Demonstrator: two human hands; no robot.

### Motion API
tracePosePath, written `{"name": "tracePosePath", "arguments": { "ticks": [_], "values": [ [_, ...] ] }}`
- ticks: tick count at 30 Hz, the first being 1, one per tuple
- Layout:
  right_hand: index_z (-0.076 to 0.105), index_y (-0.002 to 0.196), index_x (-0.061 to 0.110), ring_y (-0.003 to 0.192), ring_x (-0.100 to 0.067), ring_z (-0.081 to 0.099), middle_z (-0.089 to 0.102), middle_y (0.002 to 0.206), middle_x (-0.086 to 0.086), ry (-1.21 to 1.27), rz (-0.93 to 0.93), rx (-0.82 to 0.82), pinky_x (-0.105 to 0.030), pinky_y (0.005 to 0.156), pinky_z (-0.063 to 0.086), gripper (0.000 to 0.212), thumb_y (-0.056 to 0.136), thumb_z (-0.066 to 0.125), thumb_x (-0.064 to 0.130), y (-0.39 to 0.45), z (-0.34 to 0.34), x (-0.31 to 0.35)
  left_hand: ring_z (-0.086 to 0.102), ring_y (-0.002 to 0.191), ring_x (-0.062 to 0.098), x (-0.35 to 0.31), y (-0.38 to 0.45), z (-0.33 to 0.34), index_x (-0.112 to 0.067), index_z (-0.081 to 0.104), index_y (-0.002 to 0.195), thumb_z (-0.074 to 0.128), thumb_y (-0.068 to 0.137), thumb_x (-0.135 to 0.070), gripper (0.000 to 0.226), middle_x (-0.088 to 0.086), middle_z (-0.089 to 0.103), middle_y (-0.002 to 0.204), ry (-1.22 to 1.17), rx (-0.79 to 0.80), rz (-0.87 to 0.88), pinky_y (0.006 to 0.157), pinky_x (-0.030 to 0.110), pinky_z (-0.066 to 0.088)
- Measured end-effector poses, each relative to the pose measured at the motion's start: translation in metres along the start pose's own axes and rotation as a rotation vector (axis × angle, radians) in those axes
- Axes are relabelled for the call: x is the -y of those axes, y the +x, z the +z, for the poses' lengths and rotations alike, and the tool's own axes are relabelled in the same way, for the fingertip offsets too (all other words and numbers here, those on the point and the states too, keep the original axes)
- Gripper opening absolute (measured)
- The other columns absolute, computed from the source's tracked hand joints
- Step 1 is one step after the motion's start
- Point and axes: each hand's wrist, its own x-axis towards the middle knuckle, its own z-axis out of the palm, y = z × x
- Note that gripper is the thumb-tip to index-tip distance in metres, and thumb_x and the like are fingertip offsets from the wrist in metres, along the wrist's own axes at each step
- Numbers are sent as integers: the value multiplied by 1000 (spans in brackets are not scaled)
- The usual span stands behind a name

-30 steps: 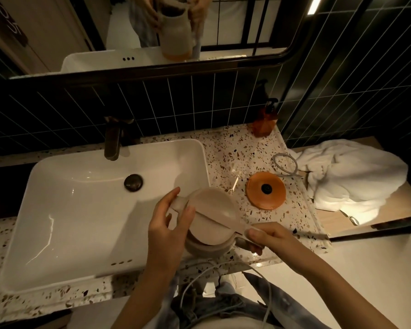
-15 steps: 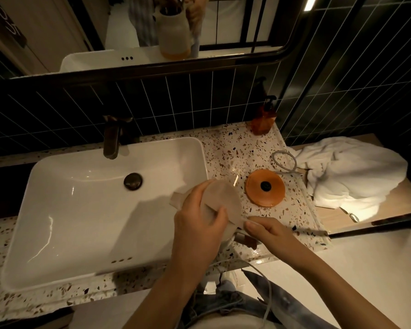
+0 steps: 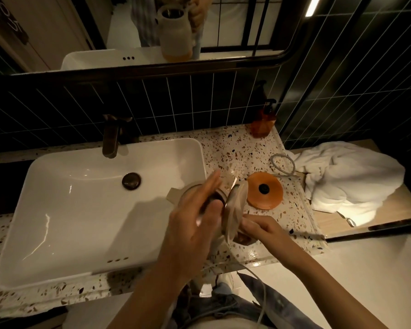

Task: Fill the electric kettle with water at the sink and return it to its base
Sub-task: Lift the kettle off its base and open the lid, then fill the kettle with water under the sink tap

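Observation:
A beige electric kettle (image 3: 174, 198) is held over the counter's front edge, just right of the white sink (image 3: 57, 167). Its lid (image 3: 235, 210) stands flipped up on its hinge. My right hand (image 3: 259, 227) grips the kettle's handle, which is mostly hidden under the lid. My left hand (image 3: 190, 224) lies over the kettle's mouth with fingers spread and covers most of the body. The round orange base (image 3: 271, 198) sits on the terrazzo counter to the right, bare, with its black connector in the middle.
A dark faucet (image 3: 110, 138) stands behind the sink, with the drain plug (image 3: 131, 180) below it. An amber soap bottle (image 3: 262, 124) is at the back wall. A grey cord loop (image 3: 282, 165) and a white towel (image 3: 349, 176) lie to the right. A mirror hangs above.
The kettle's lid was down; my left hand pressed on it and it has swung up towards my right hand. My left hand now spreads flat over the opening.

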Motion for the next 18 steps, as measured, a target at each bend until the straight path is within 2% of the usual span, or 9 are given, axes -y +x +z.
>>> {"name": "tracePosePath", "arguments": {
  "ticks": [2,3,5,8,10,12,14,16,18],
  "values": [
    [54,82,-20,66,-29,53,56,75,-28,6,-6,-17,-24,68,47,72,86,51,52,-1,1,-1,38,138,8,21,4,-11,-41,41,142,47,93,-50,50,-11,43,147,138,-192,-47,109,41,41],
    [55,83,-19,68,-27,54,56,76,-28,7,-12,-31,-24,69,47,75,86,52,55,-2,1,-1,29,142,8,32,7,-16,-38,41,143,53,93,-40,52,-9,38,151,236,-264,-92,115,42,32],
    [57,86,-19,72,-25,55,55,83,-32,4,-19,-55,-25,70,46,80,84,53,61,-2,4,-2,20,145,8,51,11,-25,-37,34,148,62,90,-34,64,-10,31,156,269,-298,-237,118,41,23],
    [61,82,-15,70,-22,54,56,80,-27,-6,-15,-86,-25,69,45,67,86,51,52,-2,7,-2,33,138,12,69,11,-32,-37,31,148,67,84,-44,74,-9,38,152,-66,-248,-517,113,39,30],
    [62,78,-11,66,-20,54,57,73,-22,-4,-6,-93,-24,68,45,64,86,50,51,-1,9,-2,50,128,16,78,9,-32,-29,48,140,64,87,-40,56,-6,55,138,-276,-198,-602,107,38,38],
    [61,74,-9,63,-23,53,56,69,-23,-4,9,-86,-26,68,46,67,85,51,56,0,13,-1,61,117,19,79,8,-30,-22,65,123,59,88,-41,41,2,69,122,-389,-144,-608,103,39,43],
    [62,71,-5,61,-26,52,58,66,-20,-7,37,-84,-29,68,47,65,84,51,57,0,15,0,63,115,20,78,8,-28,-19,68,120,58,81,-47,49,3,72,118,-457,-138,-600,105,42,42],
    [63,62,6,57,-18,51,56,59,-6,-5,61,-89,-25,65,46,54,84,51,54,2,16,3,63,115,19,78,8,-27,-17,67,121,58,77,-46,53,3,72,118,-514,-156,-588,104,40,43],
    [65,56,20,54,-7,49,55,55,3,3,68,-88,-17,60,43,44,84,51,51,3,19,7,65,112,17,80,8,-27,-16,66,120,58,80,-38,46,2,74,114,-578,-170,-595,97,34,46]
  ]
}}
